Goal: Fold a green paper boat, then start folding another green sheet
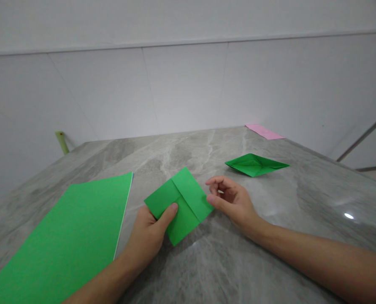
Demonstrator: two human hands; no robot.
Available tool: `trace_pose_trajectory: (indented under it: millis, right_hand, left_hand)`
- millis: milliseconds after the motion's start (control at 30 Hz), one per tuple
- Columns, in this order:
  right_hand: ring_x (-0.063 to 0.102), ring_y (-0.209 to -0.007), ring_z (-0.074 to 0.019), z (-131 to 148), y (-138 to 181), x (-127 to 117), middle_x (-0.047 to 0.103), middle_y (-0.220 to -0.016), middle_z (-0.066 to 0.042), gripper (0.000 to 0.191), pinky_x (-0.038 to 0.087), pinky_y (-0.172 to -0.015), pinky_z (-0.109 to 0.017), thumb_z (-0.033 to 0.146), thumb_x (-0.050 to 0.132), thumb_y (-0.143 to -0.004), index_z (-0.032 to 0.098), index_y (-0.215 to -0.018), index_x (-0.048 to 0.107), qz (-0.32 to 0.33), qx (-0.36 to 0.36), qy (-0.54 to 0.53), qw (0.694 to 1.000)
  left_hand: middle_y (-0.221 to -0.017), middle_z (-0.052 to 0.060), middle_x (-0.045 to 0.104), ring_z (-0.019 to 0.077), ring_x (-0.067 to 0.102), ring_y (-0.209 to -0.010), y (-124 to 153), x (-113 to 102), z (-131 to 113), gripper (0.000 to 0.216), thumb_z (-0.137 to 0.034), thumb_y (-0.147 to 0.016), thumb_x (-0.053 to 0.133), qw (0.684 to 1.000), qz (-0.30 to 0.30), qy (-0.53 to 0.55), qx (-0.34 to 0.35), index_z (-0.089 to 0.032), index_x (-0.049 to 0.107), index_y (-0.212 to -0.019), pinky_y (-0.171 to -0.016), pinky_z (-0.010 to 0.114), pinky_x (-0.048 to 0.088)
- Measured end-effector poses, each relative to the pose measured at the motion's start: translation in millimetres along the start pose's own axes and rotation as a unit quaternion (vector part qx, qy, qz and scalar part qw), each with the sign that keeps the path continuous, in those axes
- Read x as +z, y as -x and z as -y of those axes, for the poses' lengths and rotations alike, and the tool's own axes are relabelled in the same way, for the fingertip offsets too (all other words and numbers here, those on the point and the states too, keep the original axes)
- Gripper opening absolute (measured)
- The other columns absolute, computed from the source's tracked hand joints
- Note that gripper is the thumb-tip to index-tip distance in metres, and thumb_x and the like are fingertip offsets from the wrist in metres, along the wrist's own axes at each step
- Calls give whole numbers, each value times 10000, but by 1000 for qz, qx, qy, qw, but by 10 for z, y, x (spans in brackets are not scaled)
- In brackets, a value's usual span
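Observation:
A square of green paper folded into flaps (pixel 183 202) lies on the marble counter in front of me. My left hand (pixel 146 236) grips its near-left edge, with the thumb pressed on top and the fingers hidden beneath. My right hand (pixel 230 202) is at the paper's right corner, its curled fingers apart and holding nothing. I cannot tell whether it touches the corner. Beyond that hand, a green folded paper piece with pointed ends (pixel 254 165) rests on the counter.
A large green paper sheet (pixel 70 232) lies at the left on the grey marble counter (pixel 213 266). A pink paper sheet (pixel 263 131) sits at the far edge. A yellow-green tube (pixel 61 142) leans beyond the far-left edge, against the white wall (pixel 188 84).

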State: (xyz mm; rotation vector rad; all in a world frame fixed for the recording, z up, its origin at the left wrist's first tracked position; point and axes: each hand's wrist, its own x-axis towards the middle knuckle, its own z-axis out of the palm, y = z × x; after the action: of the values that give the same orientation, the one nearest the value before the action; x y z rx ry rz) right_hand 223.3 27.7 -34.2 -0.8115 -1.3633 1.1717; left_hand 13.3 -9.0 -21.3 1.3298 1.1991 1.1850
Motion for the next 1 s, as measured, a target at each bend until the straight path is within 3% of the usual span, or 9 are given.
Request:
trace_pose_trajectory:
  millis: [100,200,333,500,600,733,800,900,1000]
  right_hand:
    - [570,-676,-113,-4,-5,20,631,-830,0,403,470,-623,-237,388,778,-747,220,-1099,680,94,53,-46,993]
    - [635,-698,-140,-15,10,31,691,-827,-30,324,519,-679,-282,426,732,-789,176,-993,718,171,114,-89,974]
    - [646,-623,-137,-41,28,26,701,-691,-34,314,512,-603,-255,447,731,-788,133,-785,732,167,165,-81,969]
    - [660,-664,-144,-38,29,39,715,-708,-38,303,526,-632,-262,445,714,-806,145,-829,752,162,161,-74,971]
    - [643,-704,-137,0,42,55,713,-796,-41,247,511,-622,-241,396,686,-840,158,-845,754,182,89,-18,979]
    - [622,-736,-146,54,72,66,694,-818,-48,207,508,-643,-252,305,612,-897,168,-818,748,182,-65,142,971]
    - [636,-832,-169,71,84,65,713,-896,-58,198,528,-731,-294,239,558,-923,193,-971,744,193,-141,200,950]
    - [628,-988,-195,82,90,57,714,-1065,-74,397,534,-847,-363,154,485,-936,230,-1311,590,211,-237,249,915]
    - [618,-1062,-198,88,86,50,694,-1147,-85,532,530,-907,-395,94,442,-923,228,-1438,444,224,-301,264,888]
  left_hand:
    - [-1104,87,738,256,689,-976,17,12,16,350,-393,-851,674,994,76,66,-48,-178,708,-1125,-925,385,516]
    - [-1099,86,738,255,693,-954,48,24,14,342,-370,-859,674,982,143,94,-76,-186,698,-1146,-911,395,515]
    - [-1034,80,751,248,694,-886,59,29,2,343,-368,-821,719,977,172,86,-87,-185,712,-1112,-831,364,525]
    - [-862,98,750,222,673,-752,34,35,19,346,-453,-848,664,973,150,119,-126,-128,755,-926,-729,319,494]
    - [-783,83,731,194,637,-678,29,43,34,365,-476,-837,668,976,133,114,-128,-123,756,-862,-663,288,458]
    - [-714,56,708,158,590,-605,29,52,31,374,-491,-830,674,972,145,125,-135,-126,754,-833,-615,261,427]
    - [-675,44,694,138,565,-569,25,59,19,378,-495,-823,684,968,147,146,-145,-123,751,-818,-587,244,414]
    - [-683,43,697,136,580,-582,22,70,-4,365,-486,-797,718,956,149,190,-164,-122,739,-805,-595,239,428]
    - [-693,43,699,148,614,-615,28,75,-8,355,-471,-756,763,947,141,224,-183,-120,718,-788,-633,252,467]
